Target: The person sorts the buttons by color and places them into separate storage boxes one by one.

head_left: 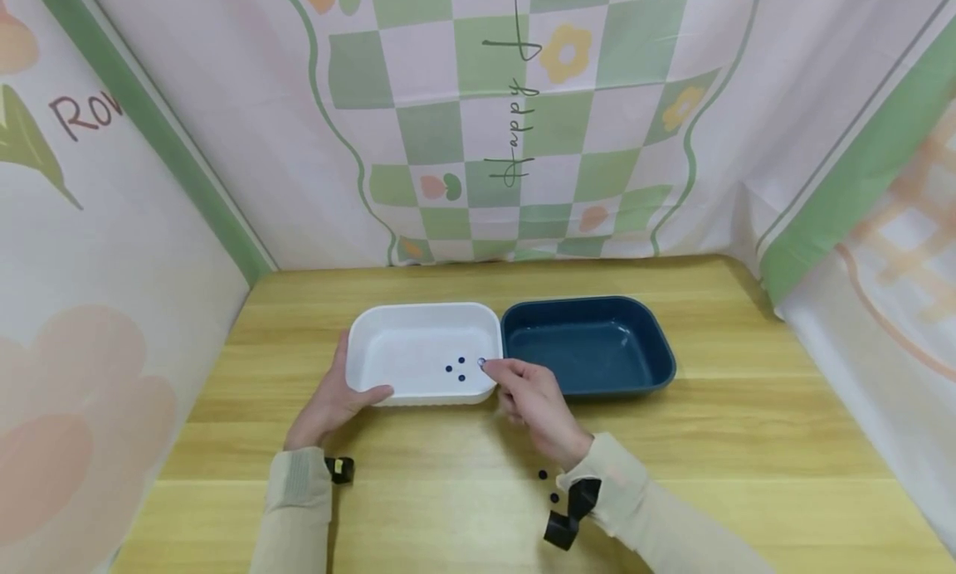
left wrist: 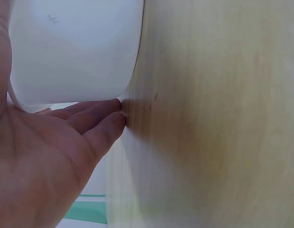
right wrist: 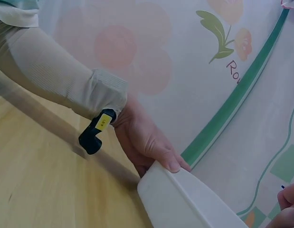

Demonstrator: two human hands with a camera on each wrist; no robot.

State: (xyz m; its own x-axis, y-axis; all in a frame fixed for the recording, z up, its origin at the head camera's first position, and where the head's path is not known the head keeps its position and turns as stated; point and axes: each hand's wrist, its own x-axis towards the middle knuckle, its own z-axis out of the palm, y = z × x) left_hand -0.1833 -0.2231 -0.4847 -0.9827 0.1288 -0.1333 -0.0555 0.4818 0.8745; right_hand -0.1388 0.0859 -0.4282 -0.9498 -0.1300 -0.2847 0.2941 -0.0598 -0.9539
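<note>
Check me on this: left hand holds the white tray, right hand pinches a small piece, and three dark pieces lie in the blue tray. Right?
Not quite: the three dark pieces lie in the white tray, not the blue tray, as the head view shows. The rest stands: the left hand holds the white tray, and the right hand pinches a small piece.

A curtained booth [head_left: 306, 184]; printed cloths [head_left: 538, 118] hang around a wood-grain table [head_left: 433, 474].

Your head view is bright and fairly even, small glare spots on the dark blue tray [head_left: 582, 357]. Your wrist views run dimmer; the left has soft shadow on the wooden table [left wrist: 237, 80] beside your left hand [left wrist: 54, 147].
</note>
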